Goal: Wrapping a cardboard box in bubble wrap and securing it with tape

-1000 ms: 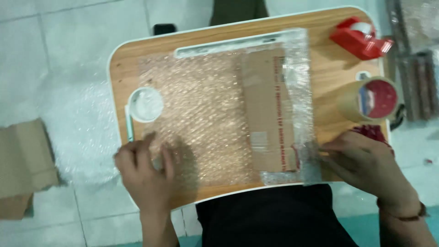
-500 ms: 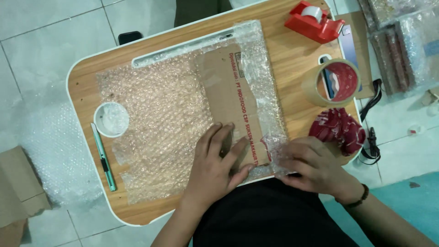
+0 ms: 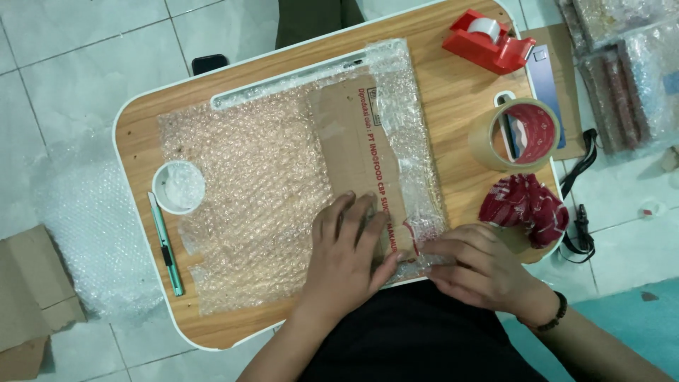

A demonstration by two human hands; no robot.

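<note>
Since half a second ago, little has shifted: both hands remain low in the frame. On the rounded wooden lap table point(image 3: 453, 92), the clear bubble-wrap sheet point(image 3: 247, 205) is spread, with the flat brown cardboard strip point(image 3: 353, 155) laid long axis top to bottom. The left hand point(image 3: 346, 247) is pressed flat, fingers spread, on its lower end; the right hand point(image 3: 474, 265) pinches the wrap edge just right.
</note>
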